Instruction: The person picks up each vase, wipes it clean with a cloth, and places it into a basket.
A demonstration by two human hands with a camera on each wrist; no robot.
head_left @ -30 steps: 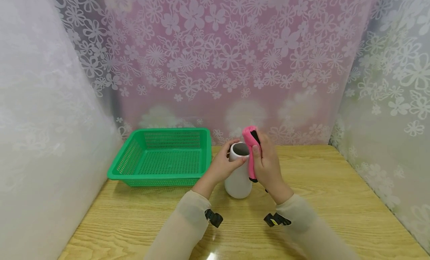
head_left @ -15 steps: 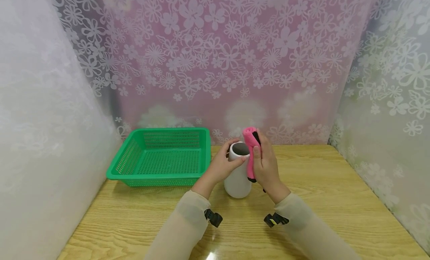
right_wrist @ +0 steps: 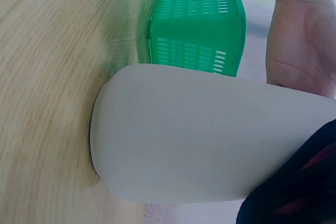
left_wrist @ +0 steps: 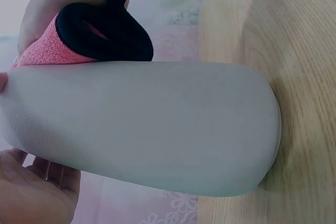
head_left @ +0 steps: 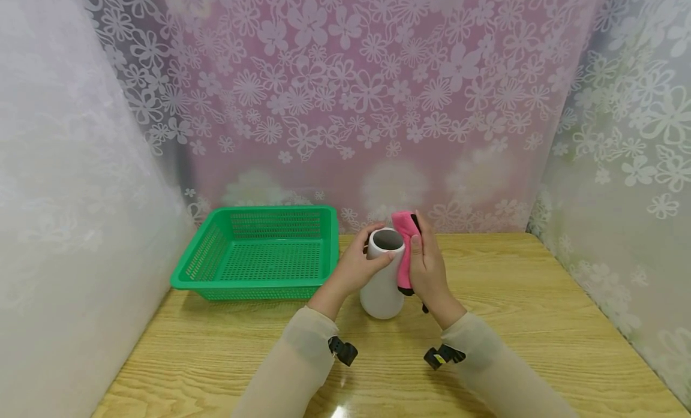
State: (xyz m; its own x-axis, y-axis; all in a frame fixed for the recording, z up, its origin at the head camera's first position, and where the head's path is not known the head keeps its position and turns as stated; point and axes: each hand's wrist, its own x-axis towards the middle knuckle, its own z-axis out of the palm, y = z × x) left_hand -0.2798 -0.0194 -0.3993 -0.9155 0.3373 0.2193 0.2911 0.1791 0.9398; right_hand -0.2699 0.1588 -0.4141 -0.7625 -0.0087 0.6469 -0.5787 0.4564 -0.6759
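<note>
A white vase (head_left: 380, 297) with a round open mouth stands upright on the wooden table. My left hand (head_left: 353, 267) grips its neck from the left, thumb in front just below the rim. In my right hand (head_left: 432, 271) is a pink cloth (head_left: 405, 274) with black edging, held against the vase's right side. The left wrist view shows the folded black edge of the cloth (left_wrist: 131, 45) touching the vase wall (left_wrist: 157, 124). Seen from the right wrist, the vase base (right_wrist: 131, 135) sits flat on the table. The right fingers are largely hidden behind the cloth.
A green perforated basket (head_left: 254, 284) stands to the left of the vase, with nothing in it. The wooden table (head_left: 540, 322) extends to the right and front. A floral curtain (head_left: 345, 106) hangs behind, with pale sheets at both sides.
The cloth's top has dropped slightly and now lies flatter instead of rolled, showing more of the vase's rim. My right hand has shifted a little with it. The left hand and vase stay put.
</note>
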